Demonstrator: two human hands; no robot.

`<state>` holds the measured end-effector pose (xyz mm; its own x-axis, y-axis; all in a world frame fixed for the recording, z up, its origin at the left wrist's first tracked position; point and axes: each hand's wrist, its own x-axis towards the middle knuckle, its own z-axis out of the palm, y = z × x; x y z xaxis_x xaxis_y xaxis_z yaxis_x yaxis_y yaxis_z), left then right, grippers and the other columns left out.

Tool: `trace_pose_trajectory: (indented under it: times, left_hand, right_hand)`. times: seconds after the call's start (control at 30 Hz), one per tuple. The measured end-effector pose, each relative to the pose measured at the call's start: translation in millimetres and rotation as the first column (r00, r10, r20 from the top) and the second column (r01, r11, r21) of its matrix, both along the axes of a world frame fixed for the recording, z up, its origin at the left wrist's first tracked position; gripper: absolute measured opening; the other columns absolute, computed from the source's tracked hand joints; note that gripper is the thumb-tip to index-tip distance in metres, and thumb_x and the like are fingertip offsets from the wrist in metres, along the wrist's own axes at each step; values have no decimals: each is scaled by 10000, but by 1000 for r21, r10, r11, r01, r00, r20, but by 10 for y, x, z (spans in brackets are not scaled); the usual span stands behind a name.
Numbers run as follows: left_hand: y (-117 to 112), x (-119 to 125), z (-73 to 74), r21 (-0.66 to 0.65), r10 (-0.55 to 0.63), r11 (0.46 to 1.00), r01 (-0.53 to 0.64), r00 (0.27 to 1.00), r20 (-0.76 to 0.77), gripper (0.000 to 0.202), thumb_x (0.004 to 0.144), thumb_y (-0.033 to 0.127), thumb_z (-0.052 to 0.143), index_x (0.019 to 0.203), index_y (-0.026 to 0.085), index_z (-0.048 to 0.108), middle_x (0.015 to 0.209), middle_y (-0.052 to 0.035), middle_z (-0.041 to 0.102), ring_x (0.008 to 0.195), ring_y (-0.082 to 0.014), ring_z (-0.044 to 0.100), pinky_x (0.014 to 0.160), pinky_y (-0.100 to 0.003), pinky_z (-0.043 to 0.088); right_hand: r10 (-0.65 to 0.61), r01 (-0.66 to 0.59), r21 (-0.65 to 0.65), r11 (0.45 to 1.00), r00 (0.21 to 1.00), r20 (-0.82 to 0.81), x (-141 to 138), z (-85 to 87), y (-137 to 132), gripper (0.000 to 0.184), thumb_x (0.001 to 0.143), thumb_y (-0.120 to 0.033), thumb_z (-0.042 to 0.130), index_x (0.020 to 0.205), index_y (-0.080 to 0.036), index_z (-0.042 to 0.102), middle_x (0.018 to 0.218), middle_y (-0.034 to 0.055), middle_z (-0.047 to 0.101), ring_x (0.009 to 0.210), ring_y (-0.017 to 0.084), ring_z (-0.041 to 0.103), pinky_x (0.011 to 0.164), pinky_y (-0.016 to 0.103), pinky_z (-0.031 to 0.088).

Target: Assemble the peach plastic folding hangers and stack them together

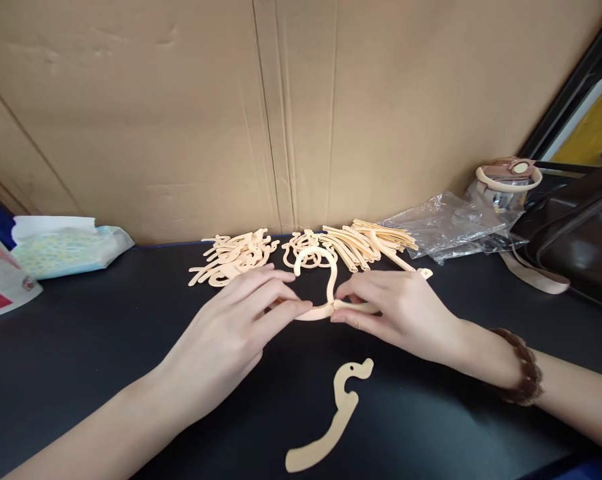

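My left hand (241,313) and my right hand (395,307) meet at the middle of the dark table (81,373), both pinched on a pale wooden hanger piece (325,280) whose hook curves up between them. The left fingertips press its left arm, the right fingers pinch its right arm. A loose curved wooden piece (338,413) with a small hole lies flat nearer to me, below the hands. Behind the hands lie piles of hook-shaped wooden pieces (233,257) and straight wooden strips (368,243).
A cardboard wall (291,113) closes the back. Printed plastic packets (61,250) lie at far left. Crumpled clear plastic (445,227), a lidded bottle (508,177) and a dark brown bag (575,233) with a strap stand at right. A brown bracelet (523,370) circles my right wrist.
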<state>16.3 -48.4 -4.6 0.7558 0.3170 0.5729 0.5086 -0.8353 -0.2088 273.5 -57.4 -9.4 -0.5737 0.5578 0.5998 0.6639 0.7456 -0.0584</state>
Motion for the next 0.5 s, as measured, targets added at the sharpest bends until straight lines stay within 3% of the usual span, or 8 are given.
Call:
trace_pose_trajectory:
  times: [0.1,0.2,0.3,0.4,0.5]
  left_hand:
    - [-16,16,57,126,15,992,-18,1000,21,375,868,-78,440,1060,176,639,1243,-97,587,1223,-243,504,973,-378,443]
    - [-51,60,105,170,4,986,2,999,-34,472,877,-77,413,1294,118,518,1389,-146,510,1322,-247,432,1067,-396,376]
    - [-74,103,94,195,-24,979,62,981,-191,534,910,-21,373,1421,134,399,1472,-111,464,1398,-259,343,1162,-460,240]
    - [-87,126,48,217,-21,972,93,949,-314,510,911,15,363,1408,113,420,1344,-76,591,1308,-250,441,1172,-462,194]
    - [-83,121,29,226,34,973,38,952,-305,525,847,-12,361,1346,94,484,1076,-67,683,1040,-247,577,1023,-425,357]
  right_hand:
    - [104,-107,31,994,992,72,-33,-37,-28,255,967,-385,549,983,-147,641,716,-9,631,623,122,578,580,240,404]
    - [170,-178,64,982,979,109,-68,-75,-66,263,974,-380,533,982,-145,652,748,1,655,632,132,572,600,254,414]
    - [183,-203,143,969,973,141,-106,-99,-105,272,974,-358,535,843,-148,647,708,1,644,598,136,537,574,264,392]
    - [173,-202,198,959,973,155,-138,-101,-133,330,982,-327,524,710,-159,604,625,-12,587,545,129,471,536,271,348]
    - [172,-199,191,961,974,149,-144,-56,-149,284,986,-352,514,840,-150,648,655,-14,597,562,132,476,539,277,342]
